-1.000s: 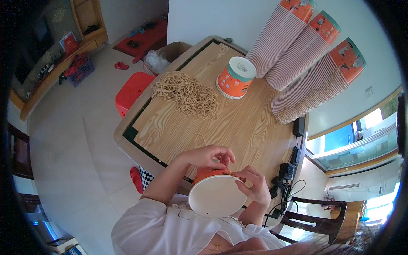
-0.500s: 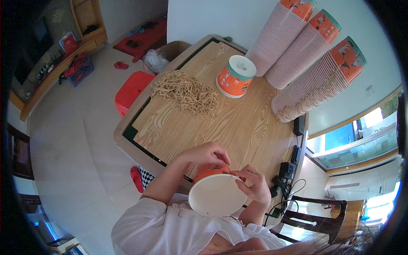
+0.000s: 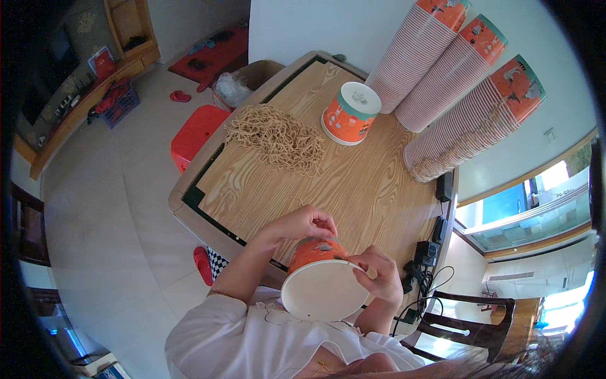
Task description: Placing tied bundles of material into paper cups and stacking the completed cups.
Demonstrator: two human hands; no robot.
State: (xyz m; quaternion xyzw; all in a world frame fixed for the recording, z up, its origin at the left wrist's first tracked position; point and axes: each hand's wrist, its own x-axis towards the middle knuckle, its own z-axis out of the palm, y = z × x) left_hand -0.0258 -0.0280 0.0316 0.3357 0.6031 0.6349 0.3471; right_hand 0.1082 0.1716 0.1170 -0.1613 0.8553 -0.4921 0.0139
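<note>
An orange paper bucket [image 3: 310, 254] lies tilted in front of my chest, its wide white mouth turned toward me. My right hand [image 3: 381, 274] pinches its rim at the right side, thumb and fingers closed on the edge. Above the bucket's far end, my left hand [image 3: 305, 223] is closed in a pinch near the green-edged base; what sits between the fingertips is too small to make out. A thin strand of cord shows on the table just beyond the left hand. Farther off lies a loose heap of tan cord [image 3: 276, 140].
Upside down on the wooden table [image 3: 353, 189] stands another orange bucket [image 3: 348, 120]. Tall stacks of nested buckets [image 3: 413, 57] lean by the wall, with tan cords draped over the nearest. Black adapters [image 3: 427, 254] and cables line the right edge; a red stool [image 3: 196, 136] stands left.
My left hand has drawn away from the rim, slightly up and left toward the bucket's base. The right hand keeps hold of the rim, and the bucket has barely shifted.
</note>
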